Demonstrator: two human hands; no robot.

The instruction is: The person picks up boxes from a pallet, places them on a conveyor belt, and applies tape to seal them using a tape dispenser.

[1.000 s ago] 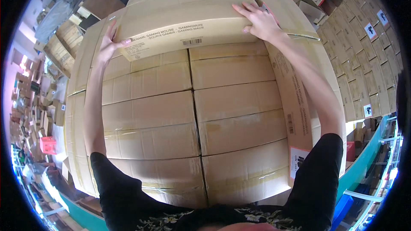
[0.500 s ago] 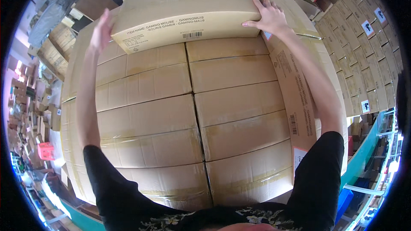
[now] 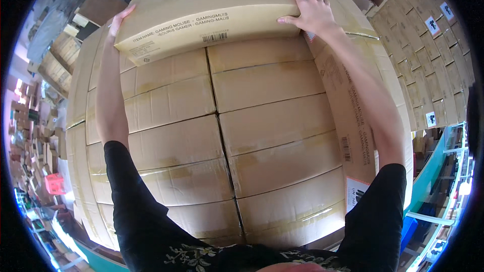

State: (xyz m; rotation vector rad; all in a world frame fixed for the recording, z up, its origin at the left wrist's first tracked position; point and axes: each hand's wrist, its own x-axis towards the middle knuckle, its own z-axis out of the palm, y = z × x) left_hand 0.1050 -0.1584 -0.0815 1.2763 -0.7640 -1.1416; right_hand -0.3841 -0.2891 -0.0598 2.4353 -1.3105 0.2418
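Closest to you now, your flower-patterned dark shirt [image 3: 196, 258] fills the lower edge, with black sleeves [image 3: 130, 196] leading up into two bare forearms. Beneath your arms lie plain brown cartons [image 3: 275, 126] in two columns, packed side by side, a dark seam running between the columns and glossy tape along several of them. Over by your right arm there's a printed side carton [image 3: 348, 113] set along the edge of the columns, with a white label [image 3: 354, 194] at its near end, partly behind your sleeve. And here's the thing in hand: a long carton [image 3: 209, 15] lying crosswise at the far end of those columns, printed face toward you. Your right hand [image 3: 315, 12] is at its right end, fingers spread apart, thumb out toward the printed face; your left hand [image 3: 119, 20] is up against its left end, but you can't tell how tightly those fingers press. Farther off, a red object [image 3: 54, 184] sits at left, a wooden crate [image 3: 61, 54] above it, and away to the right stands a big stack of cartons [image 3: 426, 65] with white labels.
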